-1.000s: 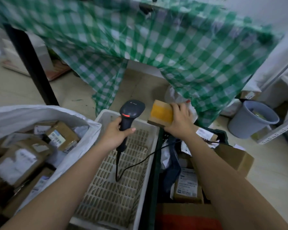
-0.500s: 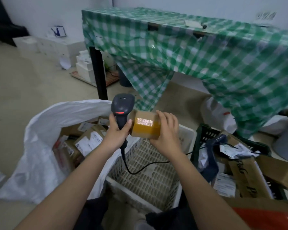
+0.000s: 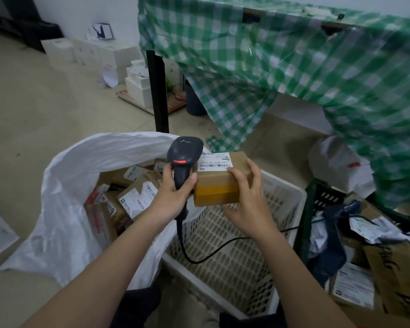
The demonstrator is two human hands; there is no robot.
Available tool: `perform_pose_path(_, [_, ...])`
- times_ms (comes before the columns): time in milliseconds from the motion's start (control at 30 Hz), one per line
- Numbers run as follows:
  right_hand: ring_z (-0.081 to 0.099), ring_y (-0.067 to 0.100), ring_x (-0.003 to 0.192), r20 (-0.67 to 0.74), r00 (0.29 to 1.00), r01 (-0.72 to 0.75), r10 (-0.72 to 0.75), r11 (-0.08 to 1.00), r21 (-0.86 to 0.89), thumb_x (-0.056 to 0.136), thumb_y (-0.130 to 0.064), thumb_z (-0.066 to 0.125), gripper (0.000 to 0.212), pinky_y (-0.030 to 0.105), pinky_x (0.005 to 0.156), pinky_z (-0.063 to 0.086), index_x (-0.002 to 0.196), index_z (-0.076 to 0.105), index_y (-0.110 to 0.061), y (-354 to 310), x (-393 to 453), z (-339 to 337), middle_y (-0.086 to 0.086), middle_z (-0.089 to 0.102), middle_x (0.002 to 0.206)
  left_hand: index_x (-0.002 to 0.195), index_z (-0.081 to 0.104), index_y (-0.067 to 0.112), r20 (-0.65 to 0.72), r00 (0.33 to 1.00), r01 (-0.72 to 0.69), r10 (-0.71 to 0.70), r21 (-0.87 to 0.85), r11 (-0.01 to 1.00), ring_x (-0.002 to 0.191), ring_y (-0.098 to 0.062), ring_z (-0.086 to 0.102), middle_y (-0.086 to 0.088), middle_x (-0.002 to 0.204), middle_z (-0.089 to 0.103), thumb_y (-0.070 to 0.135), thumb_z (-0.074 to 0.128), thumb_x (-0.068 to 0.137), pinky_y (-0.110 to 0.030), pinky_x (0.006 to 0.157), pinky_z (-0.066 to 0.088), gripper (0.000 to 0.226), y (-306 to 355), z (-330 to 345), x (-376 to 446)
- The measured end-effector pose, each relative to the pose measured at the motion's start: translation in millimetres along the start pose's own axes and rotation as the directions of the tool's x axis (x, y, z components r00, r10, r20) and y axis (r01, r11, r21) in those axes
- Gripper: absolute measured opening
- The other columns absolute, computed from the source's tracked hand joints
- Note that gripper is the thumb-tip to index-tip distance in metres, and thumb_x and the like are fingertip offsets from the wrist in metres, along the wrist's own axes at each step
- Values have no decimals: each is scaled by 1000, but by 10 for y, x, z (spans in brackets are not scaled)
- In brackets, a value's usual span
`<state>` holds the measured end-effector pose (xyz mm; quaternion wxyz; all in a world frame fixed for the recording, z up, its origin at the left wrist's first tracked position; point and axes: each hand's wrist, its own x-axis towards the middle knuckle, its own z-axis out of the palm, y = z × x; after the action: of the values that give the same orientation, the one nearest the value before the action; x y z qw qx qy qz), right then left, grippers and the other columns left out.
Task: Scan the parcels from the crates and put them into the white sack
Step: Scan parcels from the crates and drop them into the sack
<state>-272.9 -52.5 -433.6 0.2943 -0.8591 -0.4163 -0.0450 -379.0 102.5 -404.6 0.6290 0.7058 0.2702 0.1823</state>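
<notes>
Left hand: the left hand (image 3: 173, 195) is wrapped around the grip of a black barcode scanner (image 3: 184, 159), thumb on the front, red light showing.
Right hand: the right hand (image 3: 244, 202) grips a small cardboard parcel (image 3: 219, 183), fingers curled over its right side.
Parcel: brown box with yellow tape and a white barcode label on top, held just beside the scanner, above the white crate (image 3: 234, 256).
Sack: white sack (image 3: 64, 209) at left, holding labelled boxes.
Around: dark green crate (image 3: 317, 209) of parcels at right; green checked tablecloth (image 3: 294, 67) behind.
</notes>
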Motion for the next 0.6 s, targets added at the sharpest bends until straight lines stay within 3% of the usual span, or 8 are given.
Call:
perform_pose_path(100, [15, 11, 140, -22, 999, -22, 27, 981, 190, 76, -56, 66, 83, 30, 105, 32, 142, 20, -36, -44, -21, -32, -17, -9, 155, 120, 33, 40, 4, 1000, 16, -16, 9, 1000, 108, -21, 58, 7, 109, 57, 38, 55, 95, -51, 100, 45, 33, -13, -1, 21])
perform_pose_path(167, [18, -1, 134, -117, 981, -94, 154, 910, 404, 79, -66, 51, 84, 18, 103, 28, 146, 16, -31, -100, -25, -60, -17, -2, 156, 112, 35, 44, 8, 999, 32, -31, -35, 999, 102, -17, 59, 9, 107, 56, 34, 54, 96, -52, 98, 47, 27, 3, 5, 8])
perform_pose_path(233, [30, 3, 136, -160, 937, -157, 312, 779, 607, 82, -66, 53, 77, 27, 111, 36, 143, 23, -28, -106, -8, -51, -17, 10, 152, 110, 35, 45, -1, 1000, 22, -22, -63, 998, 97, -10, 58, 12, 104, 54, 31, 53, 97, -50, 96, 48, 27, 30, 32, -13])
perform_pose_path(300, [39, 9, 132, -161, 904, -198, 397, 720, 665, 84, -59, 60, 63, 40, 112, 39, 132, 33, -28, -105, 7, -57, -13, 20, 147, 116, 36, 39, -4, 1000, 5, -5, -57, 998, 93, -11, 58, 9, 103, 55, 29, 54, 96, -50, 95, 49, 28, 57, 71, -51])
perform_pose_path(400, [33, 8, 133, -125, 884, -250, 450, 682, 687, 88, -43, 62, 46, 36, 111, 39, 128, 40, -35, -114, 20, -107, -10, 21, 149, 120, 38, 32, -5, 1000, 17, -17, -36, 999, 90, -19, 59, 1, 100, 57, 29, 56, 95, -54, 95, 48, 31, 39, 104, -82])
perform_pose_path(467, [27, 10, 136, -63, 881, -286, 468, 635, 717, 85, -50, 62, 55, 30, 104, 37, 133, 39, -42, -129, 22, -130, -12, 15, 154, 119, 38, 34, 3, 1000, 24, -23, -26, 999, 93, -21, 61, 0, 101, 59, 29, 57, 94, -54, 96, 47, 32, 20, 109, -95])
perform_pose_path(533, [29, 15, 138, -9, 882, -304, 471, 585, 752, 71, -65, 66, 80, 32, 100, 38, 139, 28, -51, -173, 30, -111, -11, 15, 155, 115, 38, 40, 34, 999, 14, -13, -37, 999, 99, -21, 61, 3, 104, 60, 28, 59, 94, -54, 98, 46, 32, 9, 138, -126])
perform_pose_path(600, [32, 15, 133, -14, 859, -305, 511, 535, 788, 67, -61, 75, 99, 33, 98, 40, 144, 15, -51, -230, 47, -76, -9, 14, 153, 115, 37, 42, 81, 997, -4, 7, -33, 999, 103, -18, 60, 11, 102, 61, 26, 58, 94, -52, 100, 45, 33, 32, 185, -165])
